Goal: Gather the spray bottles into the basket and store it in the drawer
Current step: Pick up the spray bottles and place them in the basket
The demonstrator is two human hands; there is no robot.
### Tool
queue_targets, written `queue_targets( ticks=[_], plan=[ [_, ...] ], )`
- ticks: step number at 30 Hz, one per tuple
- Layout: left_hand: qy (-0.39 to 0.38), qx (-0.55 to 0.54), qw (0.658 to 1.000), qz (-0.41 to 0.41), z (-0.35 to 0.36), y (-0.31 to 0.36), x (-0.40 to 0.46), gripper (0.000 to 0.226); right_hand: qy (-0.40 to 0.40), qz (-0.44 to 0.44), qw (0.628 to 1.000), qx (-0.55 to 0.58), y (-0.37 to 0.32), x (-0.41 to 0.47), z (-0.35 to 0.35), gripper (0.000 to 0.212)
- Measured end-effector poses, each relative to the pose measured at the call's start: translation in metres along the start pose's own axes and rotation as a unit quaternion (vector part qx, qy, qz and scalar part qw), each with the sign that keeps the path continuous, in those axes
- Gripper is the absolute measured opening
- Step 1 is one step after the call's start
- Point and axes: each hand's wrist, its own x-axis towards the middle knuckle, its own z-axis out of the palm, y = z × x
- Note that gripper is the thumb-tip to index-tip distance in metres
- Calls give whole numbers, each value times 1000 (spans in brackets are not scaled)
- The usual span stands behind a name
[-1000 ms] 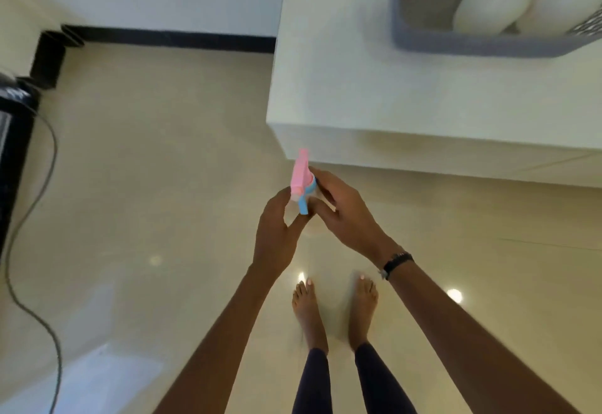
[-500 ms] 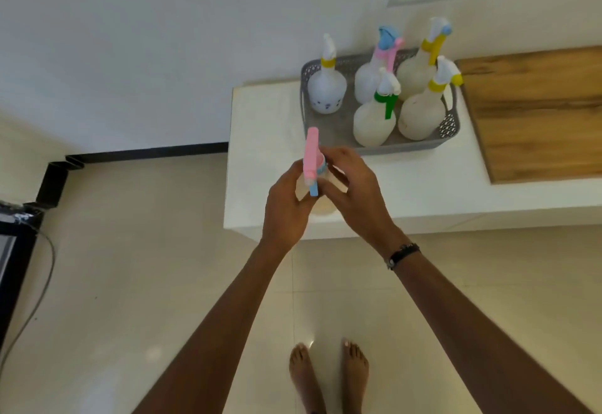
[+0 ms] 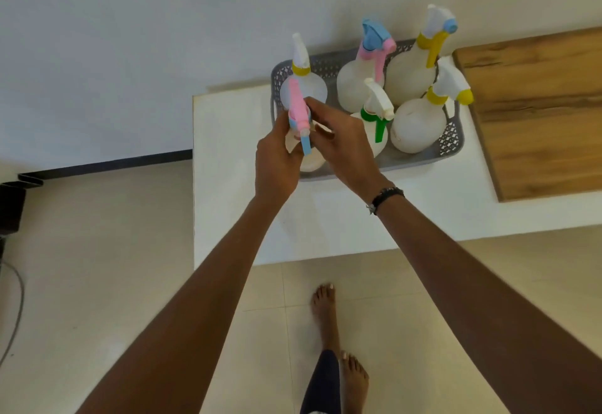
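Observation:
A grey perforated basket (image 3: 451, 144) stands on a white counter (image 3: 234, 185) against the wall and holds several white spray bottles with yellow, green and pink-blue heads. I hold one more white spray bottle with a pink head and blue trigger (image 3: 299, 110) over the basket's front left corner. My left hand (image 3: 277, 159) grips its neck from the left, and my right hand (image 3: 342, 143) pinches the neck from the right. The held bottle's body (image 3: 311, 161) is mostly hidden behind my hands.
A wooden board (image 3: 537, 110) covers the counter to the right of the basket. The beige tiled floor (image 3: 97, 250) lies to the left and below, with my bare feet (image 3: 325, 309) near the counter's front edge. A black object and a cable (image 3: 13, 316) sit at the far left.
My view has risen from the floor to the counter. Both hands have carried the pink-headed bottle up and forward, from below the counter's edge to over the basket's front left corner.

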Motion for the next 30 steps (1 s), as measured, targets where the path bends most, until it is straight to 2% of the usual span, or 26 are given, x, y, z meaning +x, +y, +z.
queue_targets(
  ticks=[9,17,21,23,26,30],
  plan=[
    [-39,24,999,-14,27,-40,24,40,-20,62,998,15,43,15,15,39],
    [-40,39,998,-12,31,-46,23,50,-9,91,994,60,48,11,16,40],
    [-64,-9,996,-65,32,-43,16,41,32,124,989,76,43,-8,9,42],
    [-67,-31,994,-80,32,-42,6,52,54,123,989,53,43,-35,-4,38],
    [-12,29,995,-94,27,-40,-18,60,97,148,984,18,54,-83,-40,25],
    [100,68,987,-107,21,-38,-39,43,196,169,964,-61,91,-95,-106,20]
  ],
)
